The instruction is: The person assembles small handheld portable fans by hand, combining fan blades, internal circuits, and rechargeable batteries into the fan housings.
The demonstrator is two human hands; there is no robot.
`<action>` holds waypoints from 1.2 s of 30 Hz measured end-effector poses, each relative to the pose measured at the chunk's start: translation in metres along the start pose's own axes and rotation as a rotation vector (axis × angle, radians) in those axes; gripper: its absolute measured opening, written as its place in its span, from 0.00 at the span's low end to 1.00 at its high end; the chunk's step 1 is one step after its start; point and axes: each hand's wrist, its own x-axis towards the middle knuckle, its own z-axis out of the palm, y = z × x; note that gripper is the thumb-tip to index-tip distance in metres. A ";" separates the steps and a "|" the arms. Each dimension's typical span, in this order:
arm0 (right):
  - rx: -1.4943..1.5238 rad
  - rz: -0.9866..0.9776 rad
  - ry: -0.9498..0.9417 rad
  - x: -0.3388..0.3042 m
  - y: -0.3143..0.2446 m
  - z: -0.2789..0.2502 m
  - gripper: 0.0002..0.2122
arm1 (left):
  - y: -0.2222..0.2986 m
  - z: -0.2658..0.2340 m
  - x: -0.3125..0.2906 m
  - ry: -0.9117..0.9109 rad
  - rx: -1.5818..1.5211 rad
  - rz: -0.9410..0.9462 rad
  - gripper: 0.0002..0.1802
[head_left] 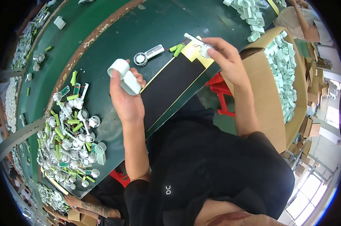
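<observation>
My left hand [128, 107] is closed round a pale mint plastic fan housing [131, 83], its round ring end pointing away from me. In my right hand [230, 64], thumb and fingers pinch a small white fan inner part [205, 50] with a thin stem. Below that part, green battery cells [178, 49] lie at the far end of a black mat [178, 84] with yellow edges. Beyond the mat, between my hands, lies a small handheld fan [141, 58] with a light grey handle. Which part the cells' thin wires join I cannot tell.
A heap of fan parts with green cells [74, 139] covers the table's left. At right stands a cardboard box [259, 90] full of mint housings [281, 75]; more housings [249, 15] lie at the far edge. A co-worker's tattooed arm [98, 209] shows lower left.
</observation>
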 end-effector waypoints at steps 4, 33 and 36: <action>-0.241 0.123 -0.118 -0.003 -0.015 -0.011 0.13 | -0.011 0.010 0.010 -0.006 0.121 0.032 0.28; 0.258 0.219 -0.317 0.038 0.042 0.000 0.15 | -0.063 0.039 0.056 -0.243 1.369 0.543 0.20; 0.260 0.183 -0.229 0.044 0.048 0.006 0.15 | -0.061 0.032 0.055 -0.232 1.302 0.553 0.19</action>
